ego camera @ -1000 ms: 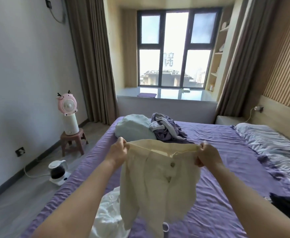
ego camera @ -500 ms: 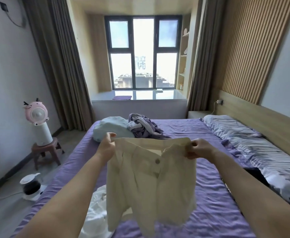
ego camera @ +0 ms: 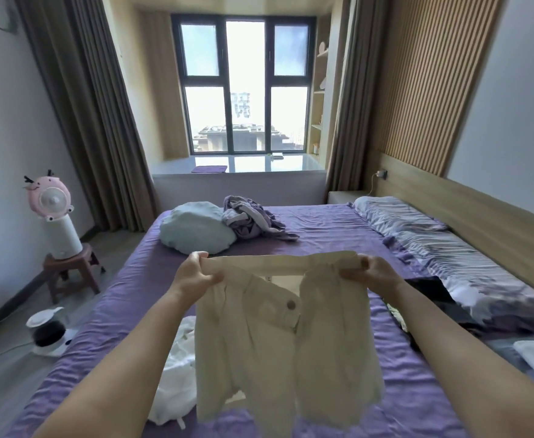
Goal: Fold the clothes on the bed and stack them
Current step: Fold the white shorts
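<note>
Both hands hold cream shorts up above the purple bed, the left hand and right hand each pinching an end of the waistband. Compared with a moment ago, the waistband is pulled wider and flatter and the button flap hangs more open. A white garment lies below, a purple pile farther off.

Purple bed: clothes pile, white garment, pillows.
</note>
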Demonstrator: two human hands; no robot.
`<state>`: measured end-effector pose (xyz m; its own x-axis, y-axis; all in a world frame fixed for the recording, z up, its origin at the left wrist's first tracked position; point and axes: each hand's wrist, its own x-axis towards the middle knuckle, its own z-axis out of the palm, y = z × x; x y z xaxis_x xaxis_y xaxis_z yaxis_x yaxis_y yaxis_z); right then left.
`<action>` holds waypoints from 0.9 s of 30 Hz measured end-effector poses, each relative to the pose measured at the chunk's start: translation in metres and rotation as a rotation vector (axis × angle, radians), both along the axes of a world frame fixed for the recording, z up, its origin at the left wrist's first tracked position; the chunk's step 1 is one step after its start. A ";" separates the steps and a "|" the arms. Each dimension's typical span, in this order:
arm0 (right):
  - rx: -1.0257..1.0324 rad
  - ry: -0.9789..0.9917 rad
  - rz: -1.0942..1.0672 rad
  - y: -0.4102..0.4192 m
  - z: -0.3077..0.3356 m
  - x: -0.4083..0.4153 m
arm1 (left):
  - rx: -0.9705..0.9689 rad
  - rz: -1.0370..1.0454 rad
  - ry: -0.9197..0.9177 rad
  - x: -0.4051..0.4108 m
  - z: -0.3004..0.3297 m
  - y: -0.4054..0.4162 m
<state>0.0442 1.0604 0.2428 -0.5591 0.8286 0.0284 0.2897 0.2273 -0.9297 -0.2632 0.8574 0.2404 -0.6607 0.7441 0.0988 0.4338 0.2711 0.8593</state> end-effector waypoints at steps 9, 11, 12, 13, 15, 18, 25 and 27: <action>0.038 -0.080 -0.071 0.005 -0.013 0.049 | 0.028 -0.079 0.062 0.044 -0.009 0.003; 0.066 -0.033 -0.066 0.015 -0.011 0.054 | 0.013 -0.110 0.095 0.052 -0.006 0.012; 0.099 -0.025 -0.066 0.020 -0.010 0.057 | -0.001 -0.118 0.119 0.056 -0.004 0.017; 0.130 -0.019 -0.072 0.025 -0.009 0.059 | -0.017 -0.120 0.137 0.060 -0.003 0.023; 0.108 0.025 -0.081 0.035 -0.011 0.065 | -0.063 -0.130 0.131 0.070 -0.004 0.035; 0.023 0.059 -0.031 0.054 -0.024 0.078 | -0.135 -0.140 0.110 0.088 -0.014 0.057; -0.150 -0.099 0.122 0.108 -0.081 0.097 | -0.243 -0.015 0.050 0.124 -0.062 0.093; -0.164 -0.119 0.122 0.118 -0.100 0.101 | -0.289 0.009 0.022 0.129 -0.076 0.096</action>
<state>0.1450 1.1784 0.1427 -0.6471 0.7425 -0.1729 0.3786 0.1162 -0.9182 -0.1343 0.9534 0.1640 -0.6677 0.7374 -0.1021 0.4481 0.5075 0.7360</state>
